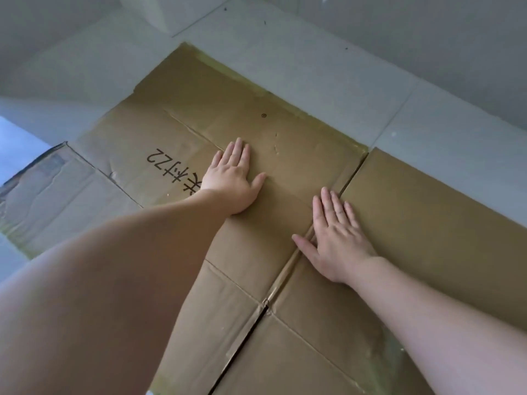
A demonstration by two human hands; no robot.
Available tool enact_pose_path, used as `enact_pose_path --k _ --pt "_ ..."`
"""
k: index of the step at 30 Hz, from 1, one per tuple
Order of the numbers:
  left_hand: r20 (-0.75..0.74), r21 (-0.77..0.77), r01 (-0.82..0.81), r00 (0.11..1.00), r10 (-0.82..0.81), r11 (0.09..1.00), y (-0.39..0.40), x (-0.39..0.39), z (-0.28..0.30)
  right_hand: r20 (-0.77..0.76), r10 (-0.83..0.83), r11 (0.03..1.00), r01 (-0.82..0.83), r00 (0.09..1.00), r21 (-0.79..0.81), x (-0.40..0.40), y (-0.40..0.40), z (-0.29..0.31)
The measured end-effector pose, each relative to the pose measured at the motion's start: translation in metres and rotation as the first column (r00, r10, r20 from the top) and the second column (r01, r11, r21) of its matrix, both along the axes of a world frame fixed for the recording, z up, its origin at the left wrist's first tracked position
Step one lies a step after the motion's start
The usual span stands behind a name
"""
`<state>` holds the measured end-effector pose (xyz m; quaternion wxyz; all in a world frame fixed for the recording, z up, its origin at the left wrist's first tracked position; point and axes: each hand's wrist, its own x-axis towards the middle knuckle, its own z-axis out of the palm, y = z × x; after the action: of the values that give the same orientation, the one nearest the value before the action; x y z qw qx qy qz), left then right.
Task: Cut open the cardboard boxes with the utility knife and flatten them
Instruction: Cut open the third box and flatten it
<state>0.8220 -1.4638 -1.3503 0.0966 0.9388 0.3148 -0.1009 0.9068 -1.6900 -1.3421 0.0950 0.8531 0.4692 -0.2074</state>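
A large brown cardboard box (285, 132) lies opened out flat on the pale tiled floor, with black printed characters on one panel. My left hand (233, 178) presses palm-down on the middle panel, fingers straight and together. My right hand (336, 238) lies flat with spread fingers across the crease between that panel and the right-hand flap (427, 223). A slit between two flaps (242, 340) runs toward the bottom edge. No utility knife is in view.
A crumpled, taped flap (48, 192) of the cardboard lies at the left. Pale floor tiles (328, 61) surround the cardboard. A white wall or skirting (427, 29) runs along the back right, and a white block corner (168, 15) stands at the top.
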Motion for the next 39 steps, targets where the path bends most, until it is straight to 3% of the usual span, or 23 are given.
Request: enact_pose_path --k 5,7,8,9,10,11,12,13,14,17,19,23,25,28,31,35,37,39 --pt "-0.222 -0.055 -0.034 0.975 0.021 0.998 -0.002 0.016 0.030 -0.131 -0.065 0.974 0.034 0.989 -0.224 0.008 0.019 0.033" --pt "-0.182 -0.144 -0.173 0.972 0.145 0.974 -0.014 0.025 0.051 -0.214 -0.176 0.981 0.153 0.961 -0.122 0.006 0.029 0.052" --pt "-0.070 -0.273 -0.246 0.969 0.236 0.930 -0.028 0.030 0.066 -0.332 -0.308 0.947 0.320 0.892 -0.017 0.006 0.035 0.064" --pt "0.073 -0.475 -0.288 0.929 0.364 0.831 -0.051 0.037 0.079 -0.499 -0.447 0.837 0.544 0.742 0.060 0.008 0.040 0.075" --pt "0.185 -0.685 -0.249 0.849 0.495 0.684 -0.077 0.045 0.095 -0.710 -0.516 0.636 0.769 0.478 0.055 0.008 0.046 0.090" --pt "0.236 -0.837 -0.150 0.768 0.595 0.526 -0.104 0.050 0.112 -0.884 -0.429 0.449 0.893 0.184 -0.032 0.008 0.050 0.106" --pt "0.248 -0.911 -0.064 0.705 0.664 0.408 -0.129 0.052 0.125 -0.965 -0.251 0.332 0.929 -0.078 -0.162 0.007 0.052 0.118" --pt "0.250 -0.937 -0.014 0.674 0.695 0.350 -0.144 0.053 0.136 -0.968 -0.107 0.283 0.926 -0.227 -0.248 0.005 0.054 0.128" --pt "0.238 -0.944 -0.006 0.682 0.692 0.330 -0.149 0.050 0.140 -0.968 -0.043 0.280 0.927 -0.248 -0.249 0.006 0.056 0.141" --pt "0.027 -0.920 -0.211 0.807 0.590 0.330 -0.130 0.016 0.140 -0.997 0.075 0.477 0.879 -0.028 0.011 0.001 0.060 0.193" --pt "-0.069 -0.819 -0.385 0.803 0.593 0.426 -0.111 -0.025 0.142 -0.984 0.170 0.560 0.816 0.055 0.143 -0.010 0.067 0.222" --pt "0.090 -0.572 -0.522 0.727 0.681 0.633 -0.074 -0.138 0.174 -0.969 0.132 0.717 0.654 0.209 0.239 -0.053 0.082 0.236" --pt "0.138 -0.403 -0.626 0.679 0.721 0.667 -0.060 -0.207 0.197 -0.948 0.164 0.760 0.578 0.272 0.297 -0.082 0.091 0.233" --pt "0.136 -0.223 -0.796 0.546 0.826 0.563 -0.059 -0.319 0.227 -0.943 0.195 0.827 0.471 0.269 0.306 -0.131 0.113 0.236" --pt "0.174 -0.067 -0.917 0.377 0.910 0.393 -0.079 -0.422 0.254 -0.941 0.233 0.881 0.356 0.245 0.311 -0.182 0.133 0.238" --pt "0.144 0.209 -0.936 0.318 0.937 0.285 -0.105 -0.512 0.263 -0.915 0.296 0.900 0.243 0.273 0.363 -0.234 0.136 0.235" --pt "0.119 0.214 -0.963 0.192 0.974 0.164 -0.111 -0.540 0.254 -0.898 0.321 0.896 0.211 0.299 0.391 -0.251 0.130 0.233" --pt "0.124 0.051 -0.998 -0.015 0.992 -0.022 -0.109 -0.559 0.243 -0.889 0.325 0.892 0.209 0.323 0.402 -0.261 0.126 0.230"
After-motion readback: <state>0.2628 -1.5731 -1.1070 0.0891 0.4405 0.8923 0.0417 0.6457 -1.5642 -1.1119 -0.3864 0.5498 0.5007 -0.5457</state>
